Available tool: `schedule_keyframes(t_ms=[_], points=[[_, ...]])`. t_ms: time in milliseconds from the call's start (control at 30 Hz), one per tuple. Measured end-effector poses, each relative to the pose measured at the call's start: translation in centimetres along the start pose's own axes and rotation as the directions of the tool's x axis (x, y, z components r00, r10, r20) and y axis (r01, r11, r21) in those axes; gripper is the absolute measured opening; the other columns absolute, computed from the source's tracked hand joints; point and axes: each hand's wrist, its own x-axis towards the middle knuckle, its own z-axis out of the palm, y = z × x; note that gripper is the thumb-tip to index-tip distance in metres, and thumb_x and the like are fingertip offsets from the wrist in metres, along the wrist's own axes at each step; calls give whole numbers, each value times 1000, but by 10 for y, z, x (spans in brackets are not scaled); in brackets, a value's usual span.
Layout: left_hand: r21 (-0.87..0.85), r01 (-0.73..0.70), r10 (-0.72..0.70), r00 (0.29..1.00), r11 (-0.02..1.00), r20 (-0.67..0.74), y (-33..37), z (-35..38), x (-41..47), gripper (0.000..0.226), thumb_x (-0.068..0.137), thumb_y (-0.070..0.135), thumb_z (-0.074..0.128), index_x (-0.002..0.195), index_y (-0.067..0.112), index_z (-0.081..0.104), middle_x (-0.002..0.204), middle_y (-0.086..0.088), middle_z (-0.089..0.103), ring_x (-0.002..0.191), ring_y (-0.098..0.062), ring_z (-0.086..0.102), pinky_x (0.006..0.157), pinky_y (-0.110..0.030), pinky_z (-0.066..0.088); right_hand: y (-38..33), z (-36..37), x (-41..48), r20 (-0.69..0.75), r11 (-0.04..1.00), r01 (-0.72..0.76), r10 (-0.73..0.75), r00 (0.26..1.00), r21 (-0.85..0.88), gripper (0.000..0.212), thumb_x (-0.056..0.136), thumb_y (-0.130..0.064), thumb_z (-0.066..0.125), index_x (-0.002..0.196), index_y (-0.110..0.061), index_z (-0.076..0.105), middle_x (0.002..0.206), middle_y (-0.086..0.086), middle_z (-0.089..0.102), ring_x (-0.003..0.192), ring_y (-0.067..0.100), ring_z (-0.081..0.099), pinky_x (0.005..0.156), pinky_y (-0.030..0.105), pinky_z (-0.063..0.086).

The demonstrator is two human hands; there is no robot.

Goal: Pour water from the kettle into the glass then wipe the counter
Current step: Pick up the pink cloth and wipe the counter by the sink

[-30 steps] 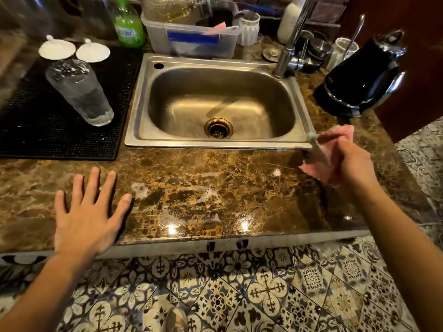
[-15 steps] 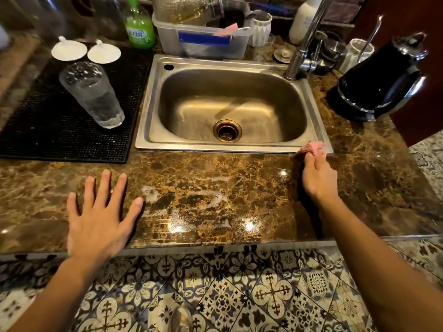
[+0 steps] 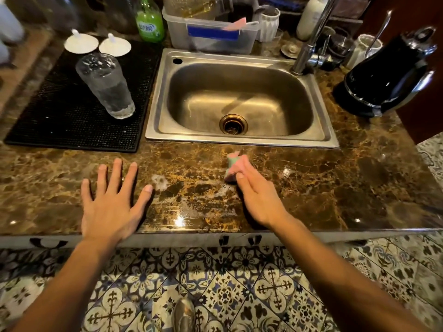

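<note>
A single wide-angle view from the person's head looks steeply forward and down, close over the brown marbled stone bench [image 3: 311, 188]. Its front edge crosses the lower frame, patterned blue-and-white floor tiles [image 3: 239, 295] below, straight edges bowing outward.

Left hand [image 3: 112, 207] flat, fingers spread; right hand [image 3: 257, 197] fingers extended, pressing down.

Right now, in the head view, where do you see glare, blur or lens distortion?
Head view: bright glare spots on the wet counter near its front edge; the right hand and pink cloth are motion-blurred; the kettle and glass lean outward from wide-angle distortion; the left hand looks sharp.
</note>
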Motion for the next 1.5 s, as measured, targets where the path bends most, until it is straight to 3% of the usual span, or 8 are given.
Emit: schedule_keyframes(t_ms=[200,400,633,900,1100,1200,1400,1500], points=[[-3,-5,5,1000,1000,-2,-1,0,1,80,95,77,0,165,37,8,174,3,-3,161,-24,-6,127,-58,-1,-21,19,-51,170,896,-140,74,983,421,42,108,-41,37,129,-24,69,121,1,75,115,20,67,105,33,49],[-25,-5,4,1000,1000,-7,-1,0,0,81,94,77,0,164,38,10,174,4,-3,160,-23,-7,127,-57,-3,-29,-35,-29,155,190,-206,253,955,960,31,108,-26,38,114,-15,67,121,24,73,115,41,68,103,57,52],[-29,-9,9,1000,1000,-2,-1,-1,1,82,94,77,-2,164,38,9,174,4,-4,160,-23,-8,127,-57,-4,-21,-69,15,-255,862,-80,235,938,500,45,110,-38,35,89,-15,69,77,-2,67,66,2,61,64,22,44],[-27,0,1,1000,1000,16,0,-2,2,80,93,77,-3,164,39,3,173,2,-9,159,-22,-14,127,-57,-6,-20,1,45,-115,979,16,7,993,203,42,110,-40,36,130,-26,71,124,-3,71,114,17,63,97,31,46],[-35,-6,7,1000,999,7,-1,-2,2,80,94,76,-2,164,38,5,173,3,-8,159,-23,-12,127,-57,-7,-39,31,13,120,986,128,-140,983,106,36,110,-38,35,120,-39,70,95,7,79,83,13,70,67,11,44],[-50,-9,8,1000,999,-3,-1,-2,2,80,94,76,-3,164,38,6,173,3,-7,159,-23,-13,127,-57,-6,-39,37,-6,170,957,47,-99,981,285,40,110,-34,38,102,-41,77,96,-18,79,95,0,71,86,14,47],[-72,-8,6,1000,997,-18,-2,-1,1,79,95,74,-2,164,38,9,174,3,-5,160,-22,-12,127,-57,-6,-50,1,-7,279,227,-294,93,956,929,29,98,-23,46,115,-6,62,115,27,74,110,42,69,105,54,52],[-88,-13,10,999,996,-39,-2,0,1,75,98,70,1,164,37,12,174,3,0,160,-23,-8,127,-57,-5,-57,-20,11,143,278,-159,80,987,947,27,97,-29,46,112,-13,63,107,15,79,98,30,74,92,47,57]])
